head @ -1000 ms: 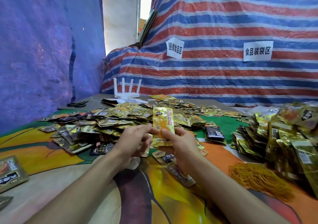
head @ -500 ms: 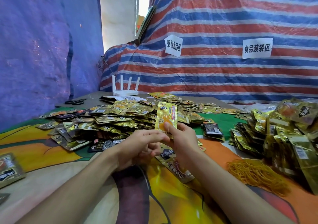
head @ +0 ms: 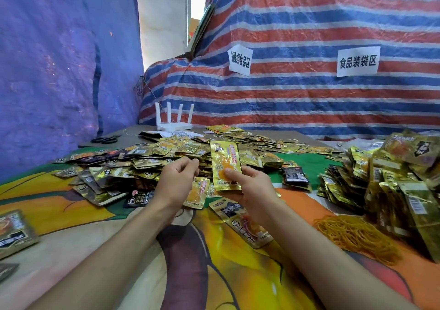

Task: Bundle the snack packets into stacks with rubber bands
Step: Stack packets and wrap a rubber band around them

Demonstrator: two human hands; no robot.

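Observation:
My right hand (head: 252, 190) pinches the lower end of a gold snack packet (head: 225, 164) and holds it upright above the cloth. My left hand (head: 177, 181) hovers just left of that packet without touching it, fingers loosely curled, nothing visible in them. Behind both hands spreads a wide heap of loose gold packets (head: 142, 162). A single packet (head: 242, 221) lies flat under my right wrist, another (head: 197, 193) under my left hand. A mound of yellow rubber bands (head: 357, 236) lies at the right, beside heaped packet stacks (head: 392, 178).
A white router (head: 173, 121) and black scissors (head: 104, 139) sit at the far left of the table. A dark packet (head: 295, 175) lies on the green patch of cloth. One more packet (head: 14, 231) rests at the left edge. Striped tarpaulin closes off the back.
My left hand has come off the upright packet and drawn a little left. The right hand alone keeps the packet, slightly farther right and higher.

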